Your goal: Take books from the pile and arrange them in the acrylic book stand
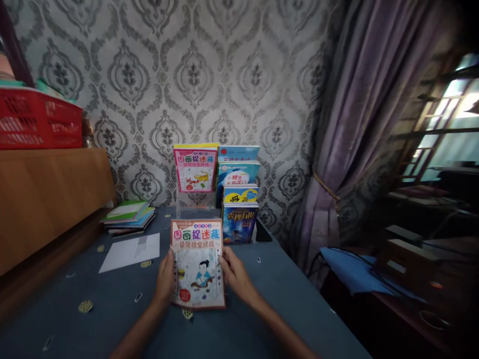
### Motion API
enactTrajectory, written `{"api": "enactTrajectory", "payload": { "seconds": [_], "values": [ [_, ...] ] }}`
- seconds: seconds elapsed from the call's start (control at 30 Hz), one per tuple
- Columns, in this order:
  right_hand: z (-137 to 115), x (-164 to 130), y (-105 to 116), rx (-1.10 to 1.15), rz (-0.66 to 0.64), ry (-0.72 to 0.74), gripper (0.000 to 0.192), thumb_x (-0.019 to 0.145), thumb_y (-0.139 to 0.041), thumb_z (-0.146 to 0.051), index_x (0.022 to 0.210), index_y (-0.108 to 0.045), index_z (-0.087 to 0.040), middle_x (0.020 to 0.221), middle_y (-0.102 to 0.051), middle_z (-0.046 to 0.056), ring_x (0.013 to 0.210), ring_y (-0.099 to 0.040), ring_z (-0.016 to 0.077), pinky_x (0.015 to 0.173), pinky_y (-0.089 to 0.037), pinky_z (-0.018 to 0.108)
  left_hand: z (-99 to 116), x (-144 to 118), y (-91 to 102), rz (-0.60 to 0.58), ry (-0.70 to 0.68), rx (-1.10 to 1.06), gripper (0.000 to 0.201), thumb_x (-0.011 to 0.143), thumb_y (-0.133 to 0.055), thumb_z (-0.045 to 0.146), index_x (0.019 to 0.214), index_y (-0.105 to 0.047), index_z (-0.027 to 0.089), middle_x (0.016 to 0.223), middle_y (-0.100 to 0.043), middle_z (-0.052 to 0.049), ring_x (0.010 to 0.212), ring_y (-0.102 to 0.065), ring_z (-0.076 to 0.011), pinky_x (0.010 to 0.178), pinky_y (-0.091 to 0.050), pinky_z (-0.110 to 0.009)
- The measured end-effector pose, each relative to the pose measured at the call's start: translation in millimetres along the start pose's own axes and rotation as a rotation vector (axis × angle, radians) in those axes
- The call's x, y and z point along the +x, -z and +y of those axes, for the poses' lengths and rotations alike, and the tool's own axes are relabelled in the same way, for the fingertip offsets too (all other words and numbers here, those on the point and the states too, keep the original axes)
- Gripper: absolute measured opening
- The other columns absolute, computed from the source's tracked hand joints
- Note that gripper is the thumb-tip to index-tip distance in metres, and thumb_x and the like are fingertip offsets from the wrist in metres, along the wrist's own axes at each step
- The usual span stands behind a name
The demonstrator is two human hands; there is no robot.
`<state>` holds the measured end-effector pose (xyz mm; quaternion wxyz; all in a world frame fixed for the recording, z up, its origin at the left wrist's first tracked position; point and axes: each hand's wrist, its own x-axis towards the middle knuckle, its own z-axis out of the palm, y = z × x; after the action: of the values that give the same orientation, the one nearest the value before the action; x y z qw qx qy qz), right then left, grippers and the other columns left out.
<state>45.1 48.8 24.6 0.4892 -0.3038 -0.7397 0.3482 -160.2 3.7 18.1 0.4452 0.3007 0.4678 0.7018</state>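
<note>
Left hand (pixel 165 279) and right hand (pixel 235 275) grip picture book (pixel 197 263) by its side edges; display rack (pixel 217 192) at 12 o'clock, paper sheet (pixel 130 252) at 10.

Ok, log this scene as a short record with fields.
left hand: grips the left edge of the picture book
right hand: grips its right edge
book: cover up, over the blue table
behind: clear rack with tiered books
left: book stack, white sheet, red basket
right: purple curtain
</note>
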Motion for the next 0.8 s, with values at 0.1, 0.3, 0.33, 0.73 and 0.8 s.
{"api": "enactTrajectory", "payload": {
  "seconds": [0.1,0.3,0.33,0.73,0.8],
  "values": [
    [7.2,12.1,-2.2,0.006,-0.018,-0.046,0.021,0.097,-0.046,-0.042,0.093,-0.053,-0.023,0.078,-0.064,0.002,0.070,-0.058,0.0192,0.060,-0.046,0.028,5.5,6.4,-6.0,0.025,-0.034,-0.005,0.063,0.074,-0.068,0.072,0.104,-0.072,0.016,0.105,-0.079,-0.012,0.105,-0.074,-0.0289,0.096,-0.057,-0.042],
    [18.1,19.6,-7.1,-0.026,0.025,-0.039,0.019,0.097,-0.045,-0.040,0.093,-0.053,-0.023,0.082,-0.065,0.002,0.074,-0.061,0.0193,0.067,-0.047,0.030,7.8,14.6,-10.3,0.014,-0.058,0.038,0.061,0.073,-0.068,0.072,0.096,-0.073,0.016,0.103,-0.079,-0.013,0.105,-0.073,-0.0311,0.096,-0.057,-0.045],
    [19.5,19.4,-7.3,-0.027,0.034,-0.036,0.019,0.097,-0.045,-0.040,0.093,-0.053,-0.023,0.084,-0.066,0.002,0.074,-0.061,0.0192,0.069,-0.048,0.030,7.1,15.4,-9.5,0.003,-0.059,0.042,0.060,0.073,-0.069,0.072,0.096,-0.073,0.017,0.103,-0.079,-0.012,0.105,-0.073,-0.0314,0.096,-0.057,-0.045],
    [30.7,28.4,-3.9,-0.088,0.018,-0.057,0.022,0.097,-0.044,-0.038,0.098,-0.058,-0.022,0.086,-0.069,0.004,0.077,-0.065,0.0211,0.070,-0.049,0.032,16.3,43.6,25.8,-0.298,0.007,0.381,0.059,0.067,-0.081,0.048,0.115,-0.068,0.017,0.114,-0.076,-0.014,0.102,-0.072,-0.0338,0.084,-0.060,-0.043],
    [31.7,33.5,-4.0,-0.121,0.020,-0.052,0.021,0.097,-0.044,-0.038,0.097,-0.058,-0.022,0.083,-0.068,0.004,0.074,-0.063,0.0206,0.067,-0.047,0.031,22.6,52.0,29.6,-0.330,-0.044,0.467,0.054,0.067,-0.080,0.043,0.113,-0.069,0.017,0.114,-0.076,-0.014,0.103,-0.072,-0.0341,0.085,-0.059,-0.043]
  ]
}}
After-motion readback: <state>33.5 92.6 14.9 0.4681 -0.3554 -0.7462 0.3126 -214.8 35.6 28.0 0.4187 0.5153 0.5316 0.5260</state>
